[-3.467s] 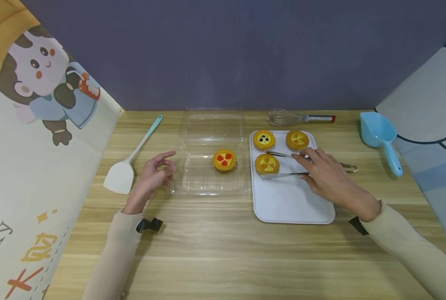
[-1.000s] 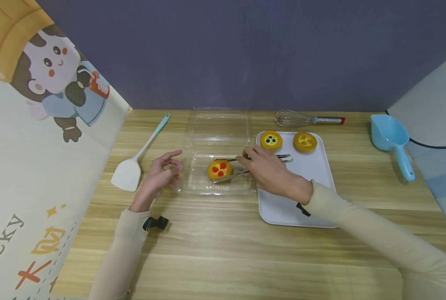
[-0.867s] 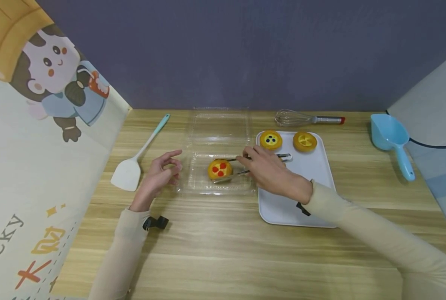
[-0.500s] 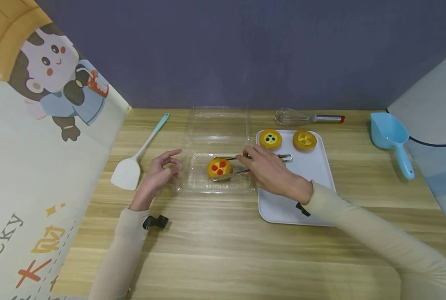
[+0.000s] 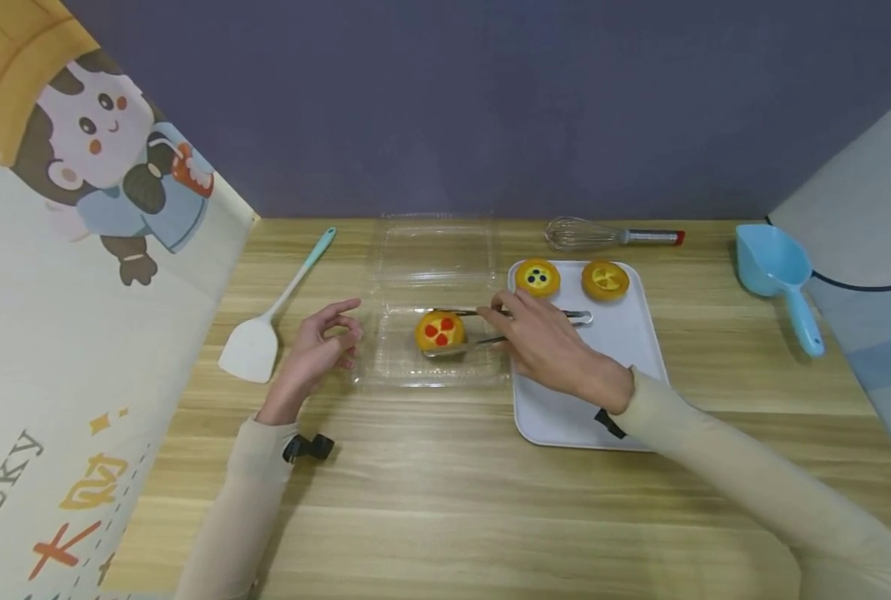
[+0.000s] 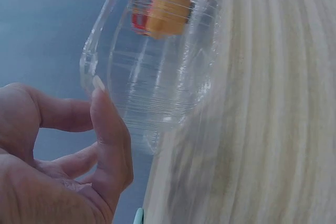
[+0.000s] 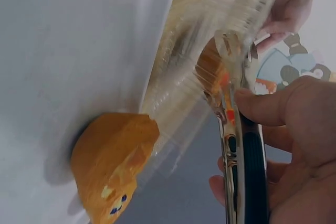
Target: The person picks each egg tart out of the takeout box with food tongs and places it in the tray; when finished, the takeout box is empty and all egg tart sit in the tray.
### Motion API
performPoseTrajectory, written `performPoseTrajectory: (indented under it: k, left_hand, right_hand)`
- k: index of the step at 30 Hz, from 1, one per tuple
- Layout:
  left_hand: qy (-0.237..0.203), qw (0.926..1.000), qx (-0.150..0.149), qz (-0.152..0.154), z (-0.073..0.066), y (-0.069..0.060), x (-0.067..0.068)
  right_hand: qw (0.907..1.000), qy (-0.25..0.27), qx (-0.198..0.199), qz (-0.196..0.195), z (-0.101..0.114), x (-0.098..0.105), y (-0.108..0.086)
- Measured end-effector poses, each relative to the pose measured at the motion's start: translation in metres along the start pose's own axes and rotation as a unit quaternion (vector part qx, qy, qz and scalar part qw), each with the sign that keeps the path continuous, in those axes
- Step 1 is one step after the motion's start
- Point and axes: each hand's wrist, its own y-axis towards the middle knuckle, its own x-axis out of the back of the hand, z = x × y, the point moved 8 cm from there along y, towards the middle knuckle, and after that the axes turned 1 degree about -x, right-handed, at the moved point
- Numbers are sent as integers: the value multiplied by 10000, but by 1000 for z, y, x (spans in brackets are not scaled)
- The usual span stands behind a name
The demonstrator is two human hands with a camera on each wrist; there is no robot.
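My right hand [image 5: 546,346] holds metal tongs [image 5: 576,317] over the tray's left side. Their jaws reach left and lie either side of a tart with red topping [image 5: 441,332], front arm at its near rim. That tart is inside a clear plastic clamshell box [image 5: 392,358], lid folded back. In the right wrist view, thumb and fingers lie about the tongs' dark grip [image 7: 254,171]. My left hand [image 5: 313,354] hovers at the box's left edge, fingers loosely bent, holding nothing. In the left wrist view a fingertip [image 6: 98,85] overlaps the box rim; contact is unclear.
A white tray [image 5: 565,425] bears a blueberry-topped tart [image 5: 538,277] and a yellow-topped tart [image 5: 605,282]. A whisk [image 5: 603,236] lies behind it. A blue scoop [image 5: 775,271] is far right; a white spatula [image 5: 253,346] with a mint handle lies left.
Since the first frame the tongs have gone left from the tray's front tart to the red-topped one. My hand now covers that tray spot. Lately it has shifted slightly right; the left hand stays.
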Motion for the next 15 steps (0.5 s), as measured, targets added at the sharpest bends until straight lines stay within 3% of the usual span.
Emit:
performPoseTrajectory:
  k: [15]
  left_hand:
    - [-3, 10000, -55, 50, -1, 3, 1]
  right_hand:
    - [9955, -127, -623, -697, -41, 48, -43]
